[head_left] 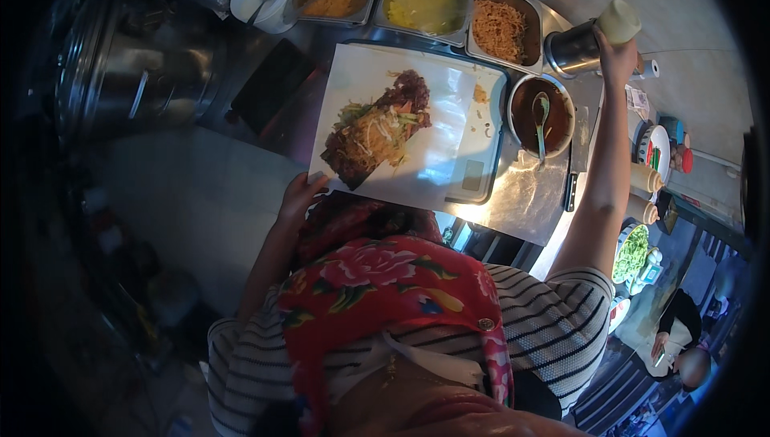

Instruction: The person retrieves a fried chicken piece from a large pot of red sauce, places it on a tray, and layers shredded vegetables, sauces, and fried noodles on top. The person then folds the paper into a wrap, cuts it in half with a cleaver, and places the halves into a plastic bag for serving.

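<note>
A steel counter (525,204) carries a white board (449,116) and sauce bowl (541,116).
</note>
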A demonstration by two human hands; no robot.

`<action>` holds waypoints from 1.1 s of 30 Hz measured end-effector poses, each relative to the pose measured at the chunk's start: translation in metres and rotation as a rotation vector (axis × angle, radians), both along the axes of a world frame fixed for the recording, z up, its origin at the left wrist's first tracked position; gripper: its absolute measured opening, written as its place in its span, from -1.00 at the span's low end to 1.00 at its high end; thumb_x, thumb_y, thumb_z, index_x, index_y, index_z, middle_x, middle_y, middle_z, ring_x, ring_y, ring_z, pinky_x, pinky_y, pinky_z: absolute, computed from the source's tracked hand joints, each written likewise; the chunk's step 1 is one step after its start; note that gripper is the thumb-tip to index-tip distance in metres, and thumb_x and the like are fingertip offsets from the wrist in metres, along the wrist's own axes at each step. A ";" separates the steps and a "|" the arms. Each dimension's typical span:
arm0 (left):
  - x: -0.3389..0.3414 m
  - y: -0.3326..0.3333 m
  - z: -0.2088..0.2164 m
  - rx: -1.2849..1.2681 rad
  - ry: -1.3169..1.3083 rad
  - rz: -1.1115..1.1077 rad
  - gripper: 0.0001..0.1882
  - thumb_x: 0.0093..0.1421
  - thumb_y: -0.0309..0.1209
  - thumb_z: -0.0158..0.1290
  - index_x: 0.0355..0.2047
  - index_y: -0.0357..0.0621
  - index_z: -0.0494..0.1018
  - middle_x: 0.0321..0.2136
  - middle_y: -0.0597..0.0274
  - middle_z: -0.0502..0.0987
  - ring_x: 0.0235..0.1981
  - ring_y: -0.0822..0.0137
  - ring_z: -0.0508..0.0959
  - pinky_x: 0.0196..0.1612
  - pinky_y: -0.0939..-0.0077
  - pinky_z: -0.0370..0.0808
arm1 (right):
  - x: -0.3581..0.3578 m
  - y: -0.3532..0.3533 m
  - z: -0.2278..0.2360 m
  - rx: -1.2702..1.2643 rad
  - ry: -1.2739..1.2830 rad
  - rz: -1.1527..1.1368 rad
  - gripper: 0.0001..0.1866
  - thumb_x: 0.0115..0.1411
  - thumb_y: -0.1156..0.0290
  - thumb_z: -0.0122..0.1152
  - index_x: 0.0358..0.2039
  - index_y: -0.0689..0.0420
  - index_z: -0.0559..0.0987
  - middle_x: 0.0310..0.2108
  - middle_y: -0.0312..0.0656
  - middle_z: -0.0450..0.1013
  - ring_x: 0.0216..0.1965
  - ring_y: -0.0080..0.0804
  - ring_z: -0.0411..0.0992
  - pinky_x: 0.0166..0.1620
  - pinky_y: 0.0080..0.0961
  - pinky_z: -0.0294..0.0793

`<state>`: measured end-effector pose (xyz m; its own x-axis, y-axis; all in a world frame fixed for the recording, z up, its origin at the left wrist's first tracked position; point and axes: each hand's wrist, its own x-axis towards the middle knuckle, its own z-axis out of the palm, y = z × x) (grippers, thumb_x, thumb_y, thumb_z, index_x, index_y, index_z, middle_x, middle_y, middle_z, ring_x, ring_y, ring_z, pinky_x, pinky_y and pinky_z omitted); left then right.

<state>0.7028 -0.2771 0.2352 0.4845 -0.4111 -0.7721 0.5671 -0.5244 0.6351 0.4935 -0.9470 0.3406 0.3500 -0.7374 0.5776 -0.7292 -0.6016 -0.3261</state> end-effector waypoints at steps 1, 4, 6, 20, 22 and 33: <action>0.001 0.000 -0.001 0.061 -0.008 0.019 -0.67 0.24 -0.22 0.19 -0.09 -0.12 0.48 -0.25 0.31 0.58 -0.24 0.44 0.58 -0.18 0.50 0.46 | 0.004 0.016 0.011 0.040 0.127 -0.114 -0.29 -0.11 -0.01 0.53 -0.07 0.24 0.53 -0.15 0.13 0.53 0.00 0.07 0.45 0.04 -0.13 0.42; 0.006 -0.001 -0.010 0.015 -0.013 0.005 -0.70 0.23 -0.26 0.20 -0.12 -0.15 0.50 -0.28 0.30 0.58 -0.28 0.45 0.57 -0.22 0.55 0.47 | 0.018 0.102 0.043 -0.364 -0.005 -0.001 -0.49 0.08 0.17 0.40 -0.03 0.20 0.52 -0.19 0.04 0.52 -0.08 -0.03 0.47 -0.01 -0.11 0.43; 0.012 0.003 -0.014 -0.044 0.015 -0.020 -0.72 0.24 -0.27 0.18 -0.12 -0.16 0.51 -0.27 0.29 0.58 -0.25 0.44 0.57 -0.19 0.55 0.48 | 0.029 0.184 0.030 0.418 0.114 0.137 -0.59 0.21 0.17 0.24 -0.07 0.21 0.56 -0.22 0.03 0.56 -0.12 -0.10 0.52 -0.08 -0.18 0.48; 0.029 0.006 -0.035 -0.182 0.055 -0.177 -0.76 0.22 -0.35 0.19 -0.17 -0.22 0.54 -0.35 0.29 0.59 -0.39 0.51 0.55 -0.30 0.64 0.47 | 0.082 0.310 -0.101 0.324 0.217 0.071 -0.67 -0.02 0.36 0.28 -0.19 0.08 0.60 -0.25 -0.05 0.50 -0.16 -0.04 0.47 -0.16 -0.11 0.43; 0.030 0.006 -0.036 -0.198 0.077 -0.173 -0.76 0.22 -0.34 0.19 -0.17 -0.22 0.54 -0.34 0.30 0.59 -0.38 0.51 0.56 -0.28 0.64 0.49 | 0.086 0.309 -0.096 0.251 0.274 0.089 -0.62 0.02 0.32 0.26 -0.09 0.05 0.58 -0.23 -0.10 0.50 -0.14 -0.07 0.47 -0.15 -0.05 0.39; 0.032 0.003 -0.037 -0.172 0.003 -0.226 -0.76 0.22 -0.35 0.20 -0.19 -0.24 0.54 -0.37 0.29 0.59 -0.39 0.49 0.58 -0.31 0.65 0.52 | 0.107 0.299 -0.101 0.702 0.063 0.190 -0.51 0.09 0.24 0.33 -0.06 0.23 0.38 -0.31 0.15 0.54 -0.23 0.13 0.53 -0.16 -0.08 0.47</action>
<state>0.7347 -0.2744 0.1978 0.3635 -0.6334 -0.6831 0.4499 -0.5227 0.7241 0.6006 -0.6480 0.2399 0.5256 -0.8501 -0.0346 -0.6633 -0.3839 -0.6424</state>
